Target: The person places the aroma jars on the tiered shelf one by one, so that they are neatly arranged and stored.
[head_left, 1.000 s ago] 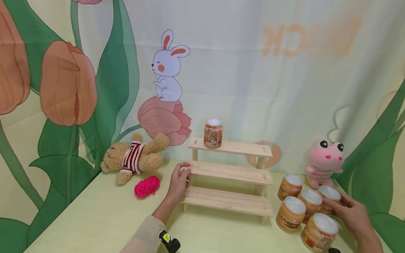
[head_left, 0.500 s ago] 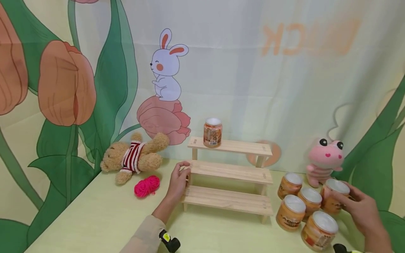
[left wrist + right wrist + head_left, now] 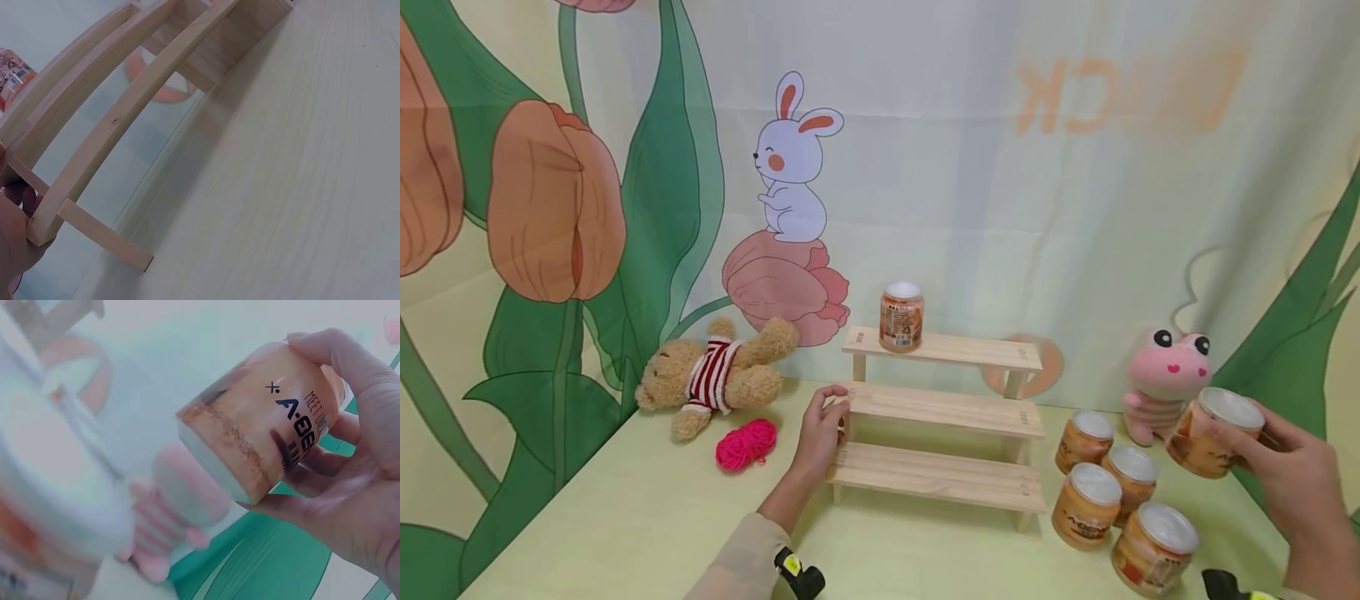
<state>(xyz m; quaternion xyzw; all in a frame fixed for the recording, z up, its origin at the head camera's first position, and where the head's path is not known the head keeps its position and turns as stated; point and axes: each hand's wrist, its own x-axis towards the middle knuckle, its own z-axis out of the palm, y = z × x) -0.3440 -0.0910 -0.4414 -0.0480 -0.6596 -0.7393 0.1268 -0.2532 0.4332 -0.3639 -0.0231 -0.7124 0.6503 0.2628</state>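
My left hand (image 3: pixel 829 421) grips the left end of a three-tier wooden shelf (image 3: pixel 943 412) at its middle step. The left wrist view shows that shelf (image 3: pixel 125 119) from the side, with my left hand (image 3: pixel 14 234) at its end post. One orange jar with a white lid (image 3: pixel 901 317) stands on the top step. Off to the right, my right hand (image 3: pixel 1270 454) holds another orange jar (image 3: pixel 1213 433) tilted in the air above the table. In the right wrist view, the fingers (image 3: pixel 350 369) wrap that jar (image 3: pixel 269 431).
Several more orange jars (image 3: pixel 1086 504) stand on the pale green table (image 3: pixel 625 517) right of the shelf. A pink frog toy (image 3: pixel 1165 383) sits behind them. A teddy bear (image 3: pixel 715 375) and a pink yarn ball (image 3: pixel 747 443) lie to the left. A printed curtain hangs behind.
My right hand has lifted one jar out of the group on the table, up and to the right, and tilted it. The left hand has stayed on the shelf.
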